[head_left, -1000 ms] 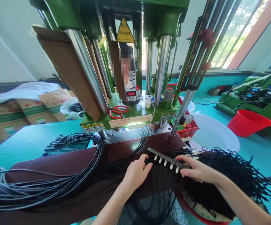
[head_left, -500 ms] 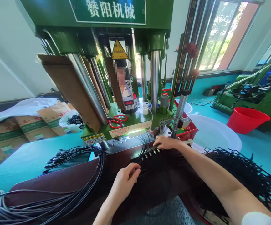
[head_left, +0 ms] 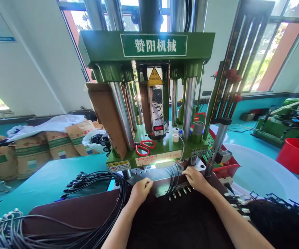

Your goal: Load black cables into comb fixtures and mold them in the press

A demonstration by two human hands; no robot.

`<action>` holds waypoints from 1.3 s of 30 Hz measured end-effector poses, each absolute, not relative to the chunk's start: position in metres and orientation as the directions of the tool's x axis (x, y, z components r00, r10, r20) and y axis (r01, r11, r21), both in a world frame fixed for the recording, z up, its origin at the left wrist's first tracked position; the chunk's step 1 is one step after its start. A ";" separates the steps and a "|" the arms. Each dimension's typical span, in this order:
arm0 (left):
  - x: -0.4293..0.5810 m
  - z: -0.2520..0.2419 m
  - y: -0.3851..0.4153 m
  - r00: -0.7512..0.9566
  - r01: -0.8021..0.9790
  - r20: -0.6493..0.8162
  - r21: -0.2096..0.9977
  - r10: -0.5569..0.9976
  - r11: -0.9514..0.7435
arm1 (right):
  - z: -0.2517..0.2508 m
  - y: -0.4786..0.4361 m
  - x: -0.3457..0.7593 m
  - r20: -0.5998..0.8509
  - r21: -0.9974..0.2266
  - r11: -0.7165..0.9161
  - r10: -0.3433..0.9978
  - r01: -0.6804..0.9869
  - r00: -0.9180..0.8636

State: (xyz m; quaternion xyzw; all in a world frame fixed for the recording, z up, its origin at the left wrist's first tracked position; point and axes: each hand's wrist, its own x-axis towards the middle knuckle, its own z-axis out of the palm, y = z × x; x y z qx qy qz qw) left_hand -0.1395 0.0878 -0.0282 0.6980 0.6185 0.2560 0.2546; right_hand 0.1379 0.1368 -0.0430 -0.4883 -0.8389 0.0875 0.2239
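Note:
Black cables (head_left: 173,178) loop up from a flat metal mould plate (head_left: 162,189) at the front of a green press (head_left: 149,147). Several silvery connector ends (head_left: 180,193) stick out in a row along the plate's near edge. My left hand (head_left: 140,191) is closed at the plate's left side, fingers curled; whatever may be in them is hidden. At the right end, beside the press base, my right hand (head_left: 195,178) has its fingers bent down and closed near the plate's edge. What its fingertips grip cannot be made out.
A bundle of black cables (head_left: 122,193) curves over the dark brown table (head_left: 82,207) on the left. Red-handled scissors (head_left: 144,148) lie on the press. More black cable parts (head_left: 276,221) are heaped at right, near a white tub (head_left: 266,169) and red bucket (head_left: 298,155).
The head view has tilted up and shifted. My left hand has moved forward from the near side to the plate's left side. My right hand stays around the right end.

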 end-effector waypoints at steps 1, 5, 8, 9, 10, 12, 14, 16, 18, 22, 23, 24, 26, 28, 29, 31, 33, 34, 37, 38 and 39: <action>-0.140 -0.033 0.087 0.102 0.733 0.044 0.672 0.994 -0.105 | -0.045 0.135 0.138 0.304 -0.353 0.511 0.855 0.784 -0.420; -0.138 -0.040 0.082 0.114 0.770 0.073 0.623 0.991 -0.135 | -0.048 0.131 0.138 0.325 -0.323 0.527 0.842 0.786 -0.431; -0.136 -0.038 0.081 0.104 0.796 0.065 0.592 0.992 -0.122 | -0.048 0.131 0.139 0.329 -0.315 0.531 0.838 0.786 -0.435; -0.136 -0.037 0.082 0.104 0.796 0.059 0.594 0.993 -0.119 | -0.048 0.131 0.139 0.330 -0.314 0.532 0.838 0.786 -0.435; -0.136 -0.037 0.082 0.104 0.794 0.057 0.597 0.993 -0.117 | -0.048 0.131 0.139 0.331 -0.313 0.533 0.837 0.786 -0.436; -0.136 -0.035 0.082 0.106 0.789 0.057 0.603 0.993 -0.119 | -0.048 0.130 0.139 0.335 -0.312 0.535 0.835 0.785 -0.436; -0.137 -0.034 0.082 0.111 0.784 0.060 0.609 0.992 -0.124 | -0.048 0.130 0.139 0.338 -0.314 0.539 0.833 0.782 -0.438; -0.137 -0.034 0.081 0.112 0.781 0.066 0.611 0.992 -0.129 | -0.048 0.130 0.139 0.341 -0.316 0.542 0.831 0.779 -0.439; -0.136 -0.033 0.080 0.111 0.781 0.066 0.611 0.992 -0.128 | -0.048 0.130 0.139 0.344 -0.317 0.541 0.831 0.779 -0.438; -0.136 -0.034 0.079 0.105 0.775 0.070 0.619 0.992 -0.126 | -0.048 0.131 0.139 0.348 -0.317 0.537 0.832 0.781 -0.431; -0.136 -0.034 0.079 0.107 0.775 0.073 0.619 0.992 -0.130 | -0.048 0.131 0.139 0.349 -0.317 0.538 0.832 0.781 -0.431; -0.137 -0.035 0.079 0.110 0.774 0.078 0.618 0.991 -0.135 | -0.049 0.131 0.139 0.350 -0.317 0.539 0.831 0.780 -0.432; -0.137 -0.036 0.080 0.115 0.776 0.080 0.615 0.990 -0.140 | -0.049 0.131 0.140 0.352 -0.316 0.542 0.829 0.779 -0.434; -0.137 -0.036 0.080 0.113 0.778 0.077 0.613 0.991 -0.136 | -0.049 0.131 0.140 0.351 -0.317 0.542 0.829 0.778 -0.435; -0.137 -0.036 0.080 0.111 0.780 0.074 0.612 0.991 -0.133 | -0.049 0.131 0.140 0.351 -0.317 0.541 0.830 0.779 -0.434; -0.138 -0.035 0.080 0.110 0.785 0.068 0.606 0.992 -0.129 | -0.049 0.131 0.140 0.350 -0.318 0.540 0.831 0.780 -0.432; -0.138 -0.033 0.079 0.115 0.786 0.069 0.604 0.991 -0.133 | -0.049 0.131 0.140 0.351 -0.318 0.539 0.831 0.780 -0.431; -0.138 -0.033 0.079 0.119 0.785 0.069 0.604 0.991 -0.136 | -0.049 0.131 0.140 0.351 -0.319 0.539 0.831 0.780 -0.430; -0.138 -0.032 0.079 0.126 0.782 0.072 0.607 0.989 -0.143 | -0.049 0.131 0.140 0.350 -0.323 0.538 0.832 0.779 -0.430; -0.138 -0.032 0.079 0.124 0.783 0.072 0.606 0.990 -0.142 | -0.048 0.131 0.140 0.348 -0.325 0.537 0.833 0.778 -0.430; -0.138 -0.032 0.079 0.122 0.784 0.072 0.604 0.990 -0.141 | -0.048 0.130 0.140 0.346 -0.327 0.536 0.834 0.778 -0.430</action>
